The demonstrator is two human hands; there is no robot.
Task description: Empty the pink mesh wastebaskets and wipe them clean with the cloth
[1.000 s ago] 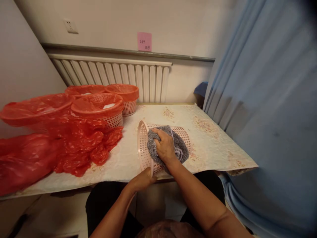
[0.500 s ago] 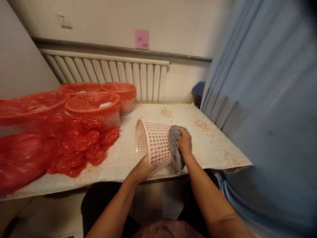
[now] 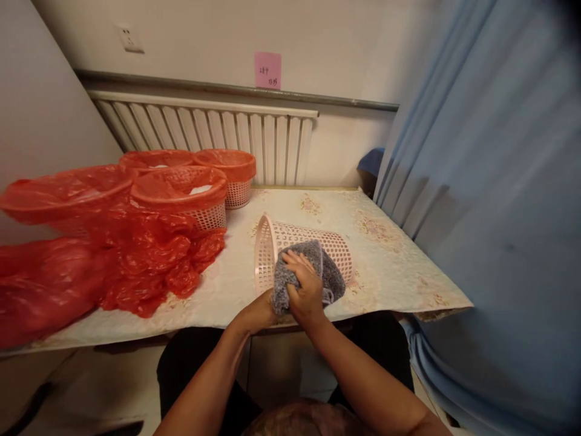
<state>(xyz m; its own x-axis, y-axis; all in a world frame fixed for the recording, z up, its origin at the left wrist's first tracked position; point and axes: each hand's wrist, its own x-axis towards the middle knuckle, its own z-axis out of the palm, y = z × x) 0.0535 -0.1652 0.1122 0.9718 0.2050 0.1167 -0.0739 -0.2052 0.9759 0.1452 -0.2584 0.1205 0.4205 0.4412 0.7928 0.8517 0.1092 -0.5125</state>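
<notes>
A pale pink perforated plastic wastebasket [image 3: 334, 247] lies on its side on the table, its open mouth facing left. My left hand [image 3: 258, 312] grips it low at the rim; the cloth hides most of those fingers. With my right hand [image 3: 307, 292] I press a bunched grey cloth [image 3: 334, 281] against the near side of the basket, close to the rim. The right fingers bend over the cloth, and part of it hangs toward the basket's base.
Several baskets lined with red plastic bags [image 3: 179, 191] stand at the back left. Crumpled red bags [image 3: 145, 266] lie in front of them. A radiator [image 3: 218, 124] runs behind the table [image 3: 376, 284], and a blue curtain [image 3: 481, 200] hangs at the right.
My right hand has slid the cloth left, from the basket's base to near its rim, now covering my left fingers. The view has shifted slightly.
</notes>
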